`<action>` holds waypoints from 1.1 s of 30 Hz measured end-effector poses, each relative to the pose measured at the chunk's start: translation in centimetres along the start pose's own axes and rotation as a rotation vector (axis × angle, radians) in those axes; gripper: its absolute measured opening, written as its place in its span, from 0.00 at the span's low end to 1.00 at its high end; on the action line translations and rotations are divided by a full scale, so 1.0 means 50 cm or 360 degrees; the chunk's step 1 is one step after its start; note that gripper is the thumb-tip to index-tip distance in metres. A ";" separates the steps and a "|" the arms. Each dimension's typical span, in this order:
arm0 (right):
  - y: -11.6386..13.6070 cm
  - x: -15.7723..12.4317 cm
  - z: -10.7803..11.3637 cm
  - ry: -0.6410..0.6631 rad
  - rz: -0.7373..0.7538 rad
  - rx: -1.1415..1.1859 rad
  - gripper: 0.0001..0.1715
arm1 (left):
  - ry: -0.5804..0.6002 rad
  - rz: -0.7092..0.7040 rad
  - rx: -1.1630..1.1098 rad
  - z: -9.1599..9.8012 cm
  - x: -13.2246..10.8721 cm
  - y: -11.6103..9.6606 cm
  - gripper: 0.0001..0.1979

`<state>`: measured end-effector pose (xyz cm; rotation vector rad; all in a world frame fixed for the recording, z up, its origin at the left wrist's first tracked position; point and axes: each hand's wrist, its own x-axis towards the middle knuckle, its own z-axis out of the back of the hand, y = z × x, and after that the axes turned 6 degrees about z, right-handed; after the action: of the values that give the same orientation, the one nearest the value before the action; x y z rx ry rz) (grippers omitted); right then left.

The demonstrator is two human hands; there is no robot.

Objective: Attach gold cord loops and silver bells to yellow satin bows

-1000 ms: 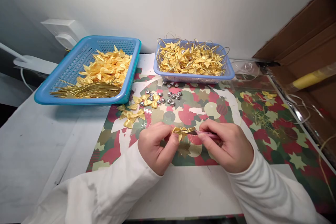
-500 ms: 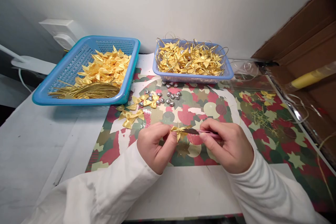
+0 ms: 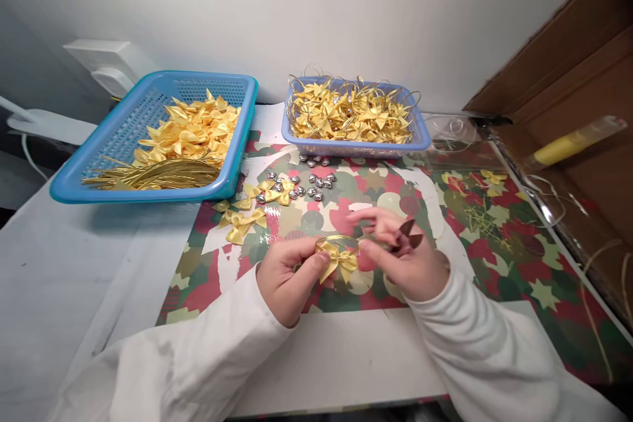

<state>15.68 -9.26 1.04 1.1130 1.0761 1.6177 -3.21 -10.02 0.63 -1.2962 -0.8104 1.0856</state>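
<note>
My left hand [image 3: 287,277] is closed, its thumb and fingers pinching a gold ribbon bow [image 3: 341,264]. A shiny gold cord [image 3: 339,237] arches above the bow between my two hands. Small scissors with dark blades [image 3: 409,237] are tucked in my right hand [image 3: 410,260], blades apart and pointing up and away from the bow; most of their handle is hidden. The right thumb tip is beside the bow's right end, while the blurred fingers reach out over the table. Loose gold bows [image 3: 242,221] and silver jingle bells [image 3: 321,181] lie beyond my hands.
A blue basket [image 3: 74,194] at left holds ribbon bows and a bundle of gold cords. Another basket [image 3: 356,148] at the back holds bows with cord loops. Yellow cord scraps [image 3: 477,224] lie to the right, near a cardboard wall [image 3: 558,66].
The scissors blades have left the cord and turned upward within my right hand, whose fingers have spread. The bow now faces up, with the cord arched above it.
</note>
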 end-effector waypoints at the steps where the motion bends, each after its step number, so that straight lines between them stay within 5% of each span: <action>1: -0.003 0.001 -0.008 0.0168 -0.0089 0.0111 0.23 | 0.0031 -0.0014 -0.0014 0.001 0.000 0.000 0.17; 4: -0.013 0.004 -0.023 0.0300 -0.0290 0.0350 0.24 | 0.0102 -0.0045 -0.0037 0.002 0.000 0.000 0.17; 10: -0.019 0.013 -0.009 -0.0225 -0.0190 0.0417 0.27 | 0.0067 -0.0045 -0.0031 0.001 0.002 0.002 0.18; 16: 0.002 0.006 -0.023 0.0315 -0.0375 0.0487 0.25 | 0.0117 0.0008 0.0187 0.005 0.004 0.011 0.18; 21: -0.001 0.007 -0.025 0.0163 -0.0342 0.0325 0.27 | 0.0065 0.0007 0.0259 0.002 0.003 0.011 0.19; 27: -0.019 0.010 -0.012 -0.0272 -0.0300 0.0259 0.25 | 0.0167 0.0068 0.0206 0.009 0.004 0.016 0.19; 33: -0.024 0.007 -0.009 -0.0162 -0.0180 0.0101 0.22 | 0.0142 0.0033 0.0226 0.010 0.004 0.019 0.19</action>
<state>15.40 -8.72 -0.11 1.1425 1.1097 1.4324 -3.78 -9.70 -0.24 -1.2266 -0.6433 1.0746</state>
